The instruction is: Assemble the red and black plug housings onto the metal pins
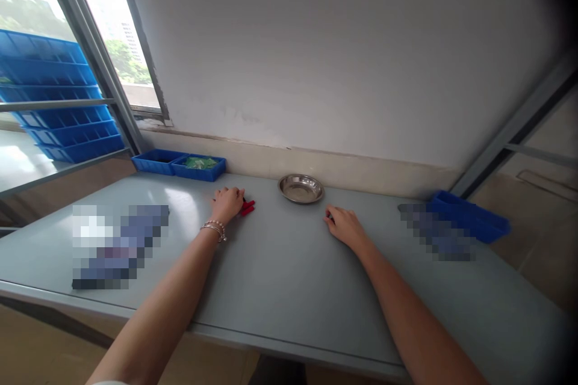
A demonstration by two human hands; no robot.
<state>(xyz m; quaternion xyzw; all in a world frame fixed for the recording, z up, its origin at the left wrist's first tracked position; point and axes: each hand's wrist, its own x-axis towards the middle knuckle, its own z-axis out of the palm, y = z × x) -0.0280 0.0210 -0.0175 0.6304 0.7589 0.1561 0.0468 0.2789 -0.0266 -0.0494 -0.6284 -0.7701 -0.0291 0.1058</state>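
Note:
My left hand (228, 203) rests on the grey table (280, 277) with its fingers curled over a small red tool (247, 207), whose red handles stick out to the right of the knuckles. A beaded bracelet circles that wrist. My right hand (343, 224) lies on the table farther right, fingers curled loosely, holding nothing that I can see. A round metal dish (300, 187) stands between and beyond the two hands, near the wall, and looks empty.
Two blue bins (179, 163) sit at the table's far left corner, one holding green items (200, 162). Another blue tray (469, 216) lies at the right edge. Blurred patches cover parts of the table left and right. Stacked blue crates (54, 96) stand outside the window.

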